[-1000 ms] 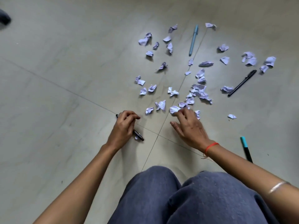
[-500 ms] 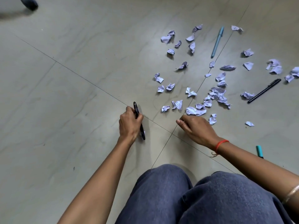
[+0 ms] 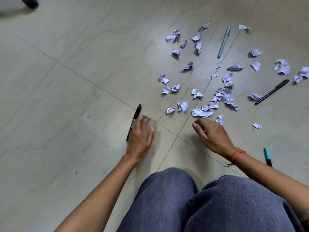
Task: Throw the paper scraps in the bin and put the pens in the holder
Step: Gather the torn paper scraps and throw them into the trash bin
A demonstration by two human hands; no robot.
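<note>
Several crumpled white paper scraps (image 3: 201,113) lie scattered over the tiled floor ahead and to the right. A black pen (image 3: 137,113) lies on the floor by the tile joint. My left hand (image 3: 140,139) is blurred, fingers spread, right beside that pen's lower half and not gripping it. My right hand (image 3: 212,134) hovers just short of the nearest scraps with its fingers curled under; what is inside them is hidden. A light blue pen (image 3: 224,41), a second black pen (image 3: 271,92) and a teal-capped pen (image 3: 267,156) also lie on the floor. No bin or holder is in view.
My knees in blue-grey trousers (image 3: 184,203) fill the bottom of the view. A dark object (image 3: 30,1) sits at the top left corner. Bare floor tiles (image 3: 66,97) stretch to the left.
My left hand held the black pen off the floor; now the pen lies on the floor and the hand has opened beside it. My right hand has drawn back slightly from the scraps.
</note>
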